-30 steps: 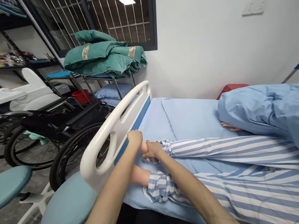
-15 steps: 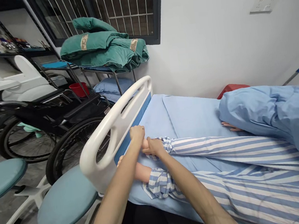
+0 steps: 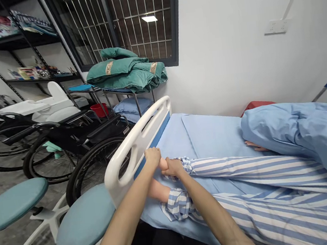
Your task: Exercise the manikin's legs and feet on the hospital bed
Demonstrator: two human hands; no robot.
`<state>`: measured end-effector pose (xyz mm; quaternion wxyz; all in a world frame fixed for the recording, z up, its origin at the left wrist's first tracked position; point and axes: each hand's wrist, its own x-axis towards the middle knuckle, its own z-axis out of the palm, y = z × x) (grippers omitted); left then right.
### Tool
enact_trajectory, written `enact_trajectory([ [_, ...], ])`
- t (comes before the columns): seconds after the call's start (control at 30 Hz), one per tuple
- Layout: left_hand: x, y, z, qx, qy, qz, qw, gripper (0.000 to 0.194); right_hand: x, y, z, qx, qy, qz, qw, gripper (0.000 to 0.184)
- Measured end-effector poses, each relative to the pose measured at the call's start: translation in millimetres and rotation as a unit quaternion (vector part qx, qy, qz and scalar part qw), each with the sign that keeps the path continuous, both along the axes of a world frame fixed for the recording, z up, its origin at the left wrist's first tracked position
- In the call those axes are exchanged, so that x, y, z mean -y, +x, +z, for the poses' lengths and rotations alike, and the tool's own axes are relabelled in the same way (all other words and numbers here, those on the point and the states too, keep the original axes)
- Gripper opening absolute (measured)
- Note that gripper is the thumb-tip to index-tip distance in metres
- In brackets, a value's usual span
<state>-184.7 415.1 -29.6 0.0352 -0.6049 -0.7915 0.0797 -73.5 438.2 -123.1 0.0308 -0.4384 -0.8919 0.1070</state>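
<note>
The far foot (image 3: 163,164) is still clasped by left hand (image 3: 153,155) and right hand (image 3: 173,167) at frame centre, its handling apparently unfinished.

Room brightly, evenly lit; wall (image 3: 226,52) washed in white light; rectangular glare (image 3: 149,18) mirrored in dark window (image 3: 125,30). Stools (image 3: 84,220) stretched by wide lens near left edge; shelf items (image 3: 36,72) slightly blurred.

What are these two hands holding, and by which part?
The far foot: the left hand grips its toe end, the right hand its ankle end, beside the cuff.
</note>
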Motion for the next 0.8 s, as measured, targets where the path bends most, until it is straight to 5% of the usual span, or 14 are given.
enact_trajectory([
  [0.43, -42.2, 13.3, -22.7, -0.021, -0.077, 0.056, 0.995, 0.026, -3.8, -3.8, -12.3, -0.014, 0.040, -0.024, 0.999, 0.052],
  [0.8, -44.1, 1.6, -27.6, 0.080, -0.006, 0.022, 0.997, 0.037, -4.2, -3.6, -9.3, 0.020, 0.027, -0.027, 0.999, 0.052],
])
